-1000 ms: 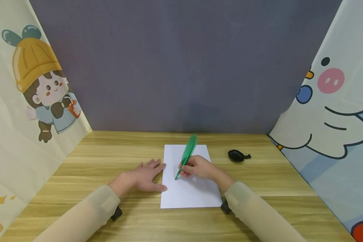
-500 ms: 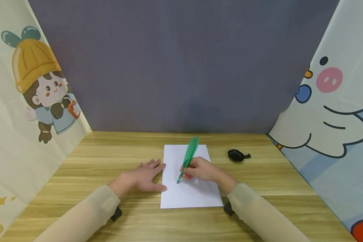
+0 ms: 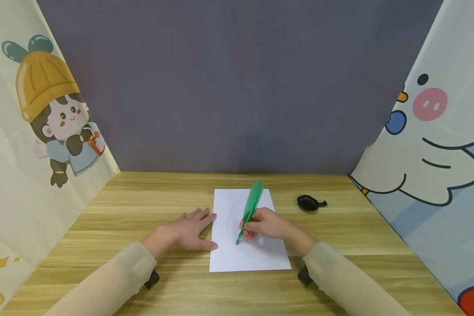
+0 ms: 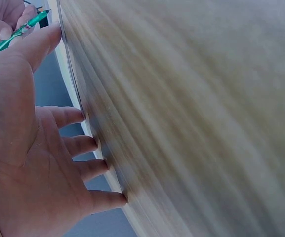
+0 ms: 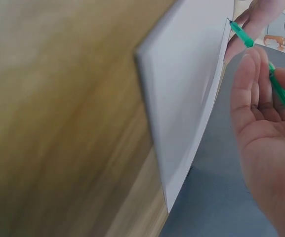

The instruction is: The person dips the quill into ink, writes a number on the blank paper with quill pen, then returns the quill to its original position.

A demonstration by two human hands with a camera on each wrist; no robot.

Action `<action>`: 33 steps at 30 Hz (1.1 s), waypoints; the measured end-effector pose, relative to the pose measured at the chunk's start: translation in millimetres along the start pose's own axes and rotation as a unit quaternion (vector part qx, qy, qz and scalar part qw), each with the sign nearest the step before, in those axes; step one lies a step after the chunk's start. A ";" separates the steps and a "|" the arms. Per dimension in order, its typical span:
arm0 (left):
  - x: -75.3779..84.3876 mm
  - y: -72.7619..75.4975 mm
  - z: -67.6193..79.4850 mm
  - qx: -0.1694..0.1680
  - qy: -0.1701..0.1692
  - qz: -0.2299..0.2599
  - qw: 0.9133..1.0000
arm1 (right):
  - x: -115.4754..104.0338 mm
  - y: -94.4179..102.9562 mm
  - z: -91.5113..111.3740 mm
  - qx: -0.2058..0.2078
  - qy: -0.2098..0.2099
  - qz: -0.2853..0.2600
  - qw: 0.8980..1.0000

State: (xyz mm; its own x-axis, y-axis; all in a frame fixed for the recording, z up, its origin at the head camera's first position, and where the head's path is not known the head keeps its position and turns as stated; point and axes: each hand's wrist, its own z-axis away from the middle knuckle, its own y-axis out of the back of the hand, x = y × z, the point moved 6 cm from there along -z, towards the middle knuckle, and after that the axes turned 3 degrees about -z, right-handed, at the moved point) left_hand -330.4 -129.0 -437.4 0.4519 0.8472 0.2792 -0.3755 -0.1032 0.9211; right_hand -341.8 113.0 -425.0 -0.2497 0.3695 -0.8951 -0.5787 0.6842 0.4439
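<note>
A white sheet of paper (image 3: 249, 259) lies on the wooden table, with a thin curved line drawn on its left half. My right hand (image 3: 266, 224) pinches a green feather-shaped pen (image 3: 254, 199) between thumb and fingers, its tip at the lower end of that line. In the right wrist view the pen (image 5: 242, 34) slants past the fingertips of the right hand (image 5: 268, 128). My left hand (image 3: 189, 231) rests with fingers spread at the paper's left edge, the thumb touching it. The left wrist view shows the left hand (image 4: 38, 133) with its fingertips on the surface.
A small black pan-shaped object (image 3: 309, 203) with a short handle lies to the right of the paper. Behind the wooden table (image 3: 142, 193) stands a dark grey panel (image 3: 237, 87). Cartoon-printed sheets hang on the left (image 3: 16, 175) and right.
My right hand has moved the pen down and to the right across the paper, and the curved line has grown longer behind it. The left hand has stayed still.
</note>
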 end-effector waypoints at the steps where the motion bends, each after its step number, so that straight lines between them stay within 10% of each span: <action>1: 0.2 0.1 0.1 0.000 0.000 -0.001 1.000 | 0.7 0.4 0.7 -0.001 0.000 -0.002 1.000; 33: 1.1 -1.0 0.9 -0.003 -0.003 -0.002 1.000 | 17.7 27.0 34.4 -0.012 -0.027 0.012 0.999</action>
State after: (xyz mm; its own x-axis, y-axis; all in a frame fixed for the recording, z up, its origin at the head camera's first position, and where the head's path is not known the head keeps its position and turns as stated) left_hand -328.8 -128.4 -437.7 0.4581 0.8449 0.2762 -0.3788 -0.0956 0.9205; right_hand -335.1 159.6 -427.4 -0.2211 0.4200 -0.8802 -0.5915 0.6599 0.4634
